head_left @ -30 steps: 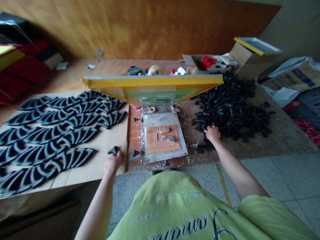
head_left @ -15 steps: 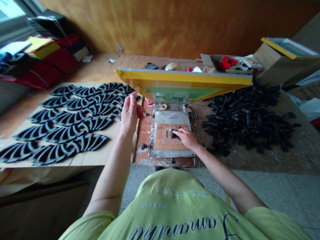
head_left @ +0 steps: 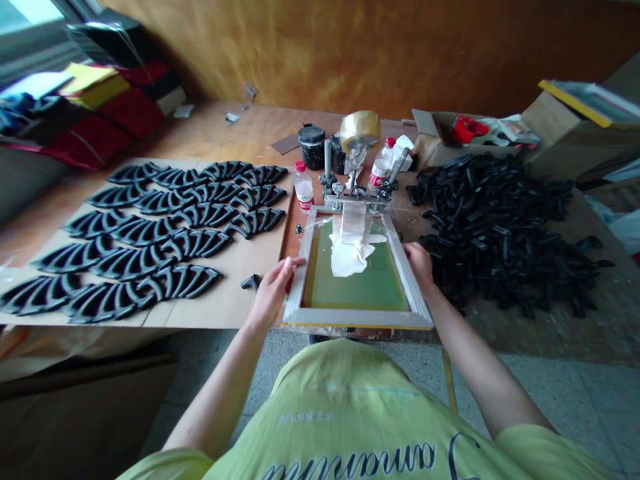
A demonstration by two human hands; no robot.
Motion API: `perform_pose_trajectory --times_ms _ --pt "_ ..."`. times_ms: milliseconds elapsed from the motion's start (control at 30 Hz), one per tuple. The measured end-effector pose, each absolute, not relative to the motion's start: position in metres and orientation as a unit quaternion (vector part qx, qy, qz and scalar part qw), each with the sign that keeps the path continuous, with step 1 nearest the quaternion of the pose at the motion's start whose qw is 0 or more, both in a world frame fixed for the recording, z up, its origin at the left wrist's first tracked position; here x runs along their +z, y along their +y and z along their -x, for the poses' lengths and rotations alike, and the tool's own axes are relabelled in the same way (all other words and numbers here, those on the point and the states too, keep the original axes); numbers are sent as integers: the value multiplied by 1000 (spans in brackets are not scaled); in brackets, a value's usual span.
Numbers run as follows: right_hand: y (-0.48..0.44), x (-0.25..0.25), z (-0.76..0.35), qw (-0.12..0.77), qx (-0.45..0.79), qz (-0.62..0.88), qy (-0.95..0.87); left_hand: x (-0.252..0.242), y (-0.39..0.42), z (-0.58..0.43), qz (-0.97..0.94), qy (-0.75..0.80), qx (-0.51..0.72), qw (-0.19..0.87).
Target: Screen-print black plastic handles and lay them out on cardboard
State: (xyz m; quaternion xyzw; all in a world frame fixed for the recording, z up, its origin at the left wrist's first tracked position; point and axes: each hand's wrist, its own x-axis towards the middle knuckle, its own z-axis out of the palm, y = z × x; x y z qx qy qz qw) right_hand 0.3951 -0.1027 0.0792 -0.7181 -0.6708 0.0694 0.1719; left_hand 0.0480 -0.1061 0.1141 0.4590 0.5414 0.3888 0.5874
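A screen-printing frame lies lowered in front of me, with green mesh and a white patch of ink on it. My left hand is at the frame's left side, fingers closed against its edge. Beside that hand, over the cardboard, shows a black curved plastic part; whether the hand touches it I cannot tell. On the opposite side, my right hand grips the right edge, its fingers partly hidden. A squeegee blade hangs above the ink. The base plate is covered by the frame.
Rows of black curved parts cover the cardboard on the left. A heap of similar parts lies at right. Behind the frame stand a red-capped bottle, black tubs, a tape roll and an open carton.
The raised screen frame has come down over the base plate. My right hand has left the black part there for the frame's right edge; my left hand has come lower and nearer.
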Motion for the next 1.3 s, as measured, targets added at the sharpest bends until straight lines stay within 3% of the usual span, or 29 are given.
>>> perform_pose_trajectory --times_ms 100,167,367,667,900,1033,1300 --pt "-77 95 -395 264 15 711 -652 67 -115 -48 -438 570 355 598" --pt "-59 104 -372 278 5 656 -702 42 -115 -50 -439 584 349 587" --pt "-51 103 -305 62 55 597 -798 12 -112 -51 -480 628 314 525" --pt "-105 97 -327 -7 111 446 -888 6 -112 -48 -498 631 305 510" --pt "-104 78 -317 111 67 504 -854 14 -114 -50 -468 627 341 522" --pt "-125 66 -320 116 87 449 -882 15 -115 -49 -456 620 349 534" --pt "-50 118 -316 211 74 578 -785 56 -111 -49 -423 572 354 607"
